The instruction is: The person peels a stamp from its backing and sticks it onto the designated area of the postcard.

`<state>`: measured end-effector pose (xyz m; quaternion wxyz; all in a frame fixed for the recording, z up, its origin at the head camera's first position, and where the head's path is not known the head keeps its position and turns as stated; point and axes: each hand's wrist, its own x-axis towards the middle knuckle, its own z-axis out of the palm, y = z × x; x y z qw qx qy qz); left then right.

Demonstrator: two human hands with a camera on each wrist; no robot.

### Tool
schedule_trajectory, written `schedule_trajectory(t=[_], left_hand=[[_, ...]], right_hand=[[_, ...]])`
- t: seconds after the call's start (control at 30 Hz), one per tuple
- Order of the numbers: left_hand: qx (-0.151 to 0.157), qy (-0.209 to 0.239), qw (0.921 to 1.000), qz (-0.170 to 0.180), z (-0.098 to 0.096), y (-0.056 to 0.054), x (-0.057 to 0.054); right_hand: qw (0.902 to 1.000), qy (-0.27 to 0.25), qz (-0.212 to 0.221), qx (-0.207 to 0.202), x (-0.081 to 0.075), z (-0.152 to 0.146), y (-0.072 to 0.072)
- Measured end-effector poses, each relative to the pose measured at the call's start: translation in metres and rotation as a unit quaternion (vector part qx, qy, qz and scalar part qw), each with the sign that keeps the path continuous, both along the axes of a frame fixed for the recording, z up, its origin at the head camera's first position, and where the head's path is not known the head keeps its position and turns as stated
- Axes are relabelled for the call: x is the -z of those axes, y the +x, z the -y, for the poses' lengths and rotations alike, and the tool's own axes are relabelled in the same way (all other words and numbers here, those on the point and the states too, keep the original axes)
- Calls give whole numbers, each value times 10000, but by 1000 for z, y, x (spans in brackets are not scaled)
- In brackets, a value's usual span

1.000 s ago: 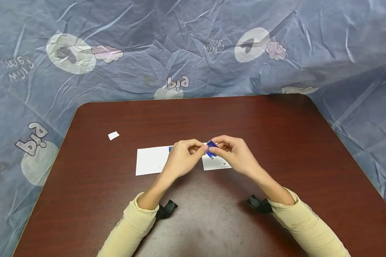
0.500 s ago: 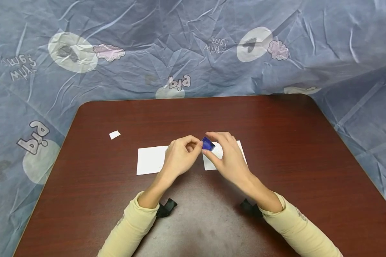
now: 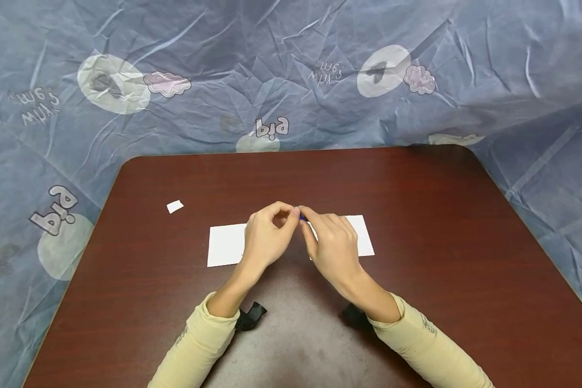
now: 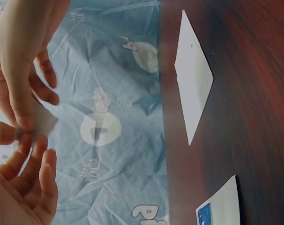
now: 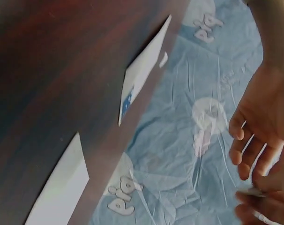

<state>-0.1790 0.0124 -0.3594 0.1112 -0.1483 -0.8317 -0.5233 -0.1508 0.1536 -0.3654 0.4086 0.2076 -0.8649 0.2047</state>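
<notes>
One blue piece [image 3: 302,217], mostly hidden in head view: left hand [image 3: 265,237] pinches it thumb-to-finger, right hand [image 3: 333,245] narrow on its other side. Left wrist view: fingertips of both on it, up off the table [image 4: 254,117]. Right wrist view: grip blurred, left hand's spare fingers loosely curled, white cards [image 5: 62,187] flat on the table.

Tabletop [image 3: 296,345] glare, dim wrist views (hazy)

piece [image 3: 303,217]: blue | cards [image 3: 225,245]: white | table [image 3: 427,215]: red-brown, grained | sleeves [image 3: 201,339]: pale yellow | backdrop [image 3: 300,81]: printed, blue
</notes>
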Motion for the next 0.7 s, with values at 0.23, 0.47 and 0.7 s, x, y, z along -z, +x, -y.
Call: schedule_trajectory(t=[0.23,0.47,0.7], left_hand=[[30,1071,9911,-791,2,-1,-2],[780,2312,9695,222,3,4,-11],[604,2569,9645,76,3,6,-17]], right_hand=[[9809,-1758,397,-729,-12,4,-6],[8912,-3938,1630,-1555,-30,10,7],[9069,-3560,1759,-1407,-36,6,9]])
